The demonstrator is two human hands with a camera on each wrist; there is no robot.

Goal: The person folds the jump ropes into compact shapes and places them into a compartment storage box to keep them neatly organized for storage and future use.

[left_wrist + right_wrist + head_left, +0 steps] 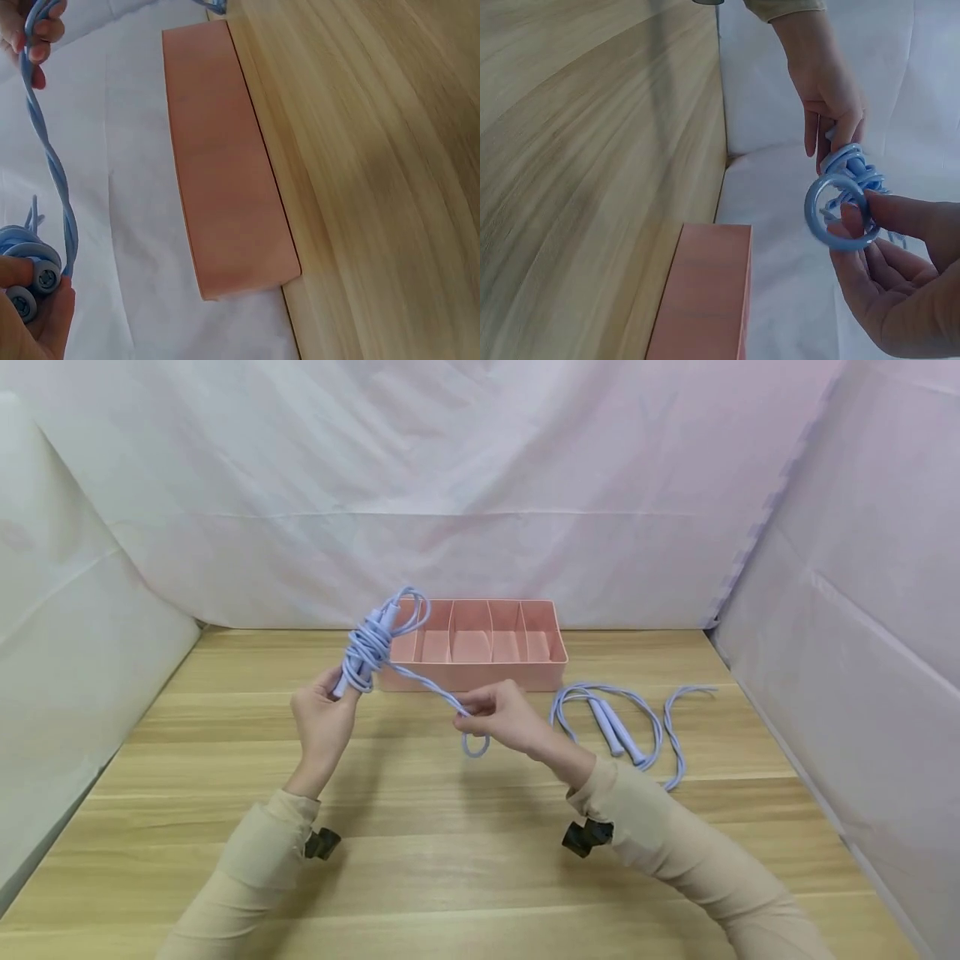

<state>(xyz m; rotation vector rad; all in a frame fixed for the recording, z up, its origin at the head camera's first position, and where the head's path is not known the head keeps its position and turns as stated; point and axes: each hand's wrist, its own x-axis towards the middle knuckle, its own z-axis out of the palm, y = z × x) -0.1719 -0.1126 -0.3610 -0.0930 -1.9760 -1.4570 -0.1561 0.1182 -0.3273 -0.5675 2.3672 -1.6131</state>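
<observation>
A light blue jump rope (367, 647) is bundled up, its cord wound round its two handles. My left hand (324, 714) grips the handles at their lower ends; in the left wrist view the round handle ends (46, 277) show between thumb and fingers. From the bundle a doubled, twisted length of cord (427, 681) runs to my right hand (498, 714), which pinches it close to its looped end. That loop (810, 214) hangs just below the fingers in the head view. Both hands are held above the table, in front of the pink box.
A pink divided box (472, 677) stands at the back of the wooden table (450, 860), several compartments facing up. Right of it lies a second light blue jump rope (618, 731), its handles side by side. White cloth walls (465, 485) enclose the back and sides.
</observation>
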